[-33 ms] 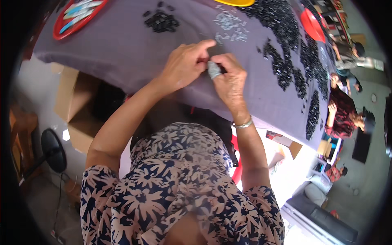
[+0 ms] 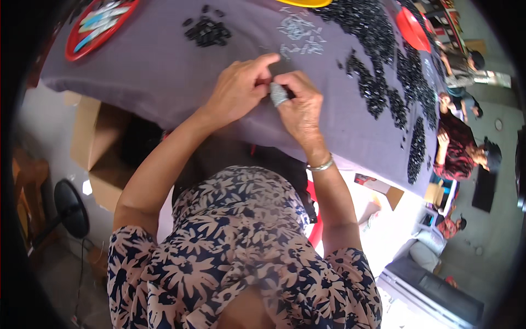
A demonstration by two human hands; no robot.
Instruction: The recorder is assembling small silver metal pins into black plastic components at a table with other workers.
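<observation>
My left hand [image 2: 236, 88] is above the near part of the purple-grey tablecloth [image 2: 159, 77]. Its index finger points forward while thumb and other fingers pinch together. Close against it, my right hand [image 2: 300, 107] has its fingers curled in a pinch, with a grey-white wrap [image 2: 278, 94] around one digit. Whatever lies between the fingertips is too small or hidden to make out. Just beyond the hands lie a scatter of small clear pieces [image 2: 296, 27] and, farther left, a small pile of black pieces [image 2: 208, 33].
Large heaps of shiny black pieces [image 2: 367, 33] spread over the right side. A red tray [image 2: 71, 48] of blue and white tools stands far left, a red bowl [image 2: 412, 28] far right, a yellow container [image 2: 307, 2] at the back. Below the table's edge sits an open cardboard box [image 2: 107, 186]. Other people are at right.
The whole view has shifted slightly, so the table and hands appear a little farther left. The hands keep nearly the same pose.
</observation>
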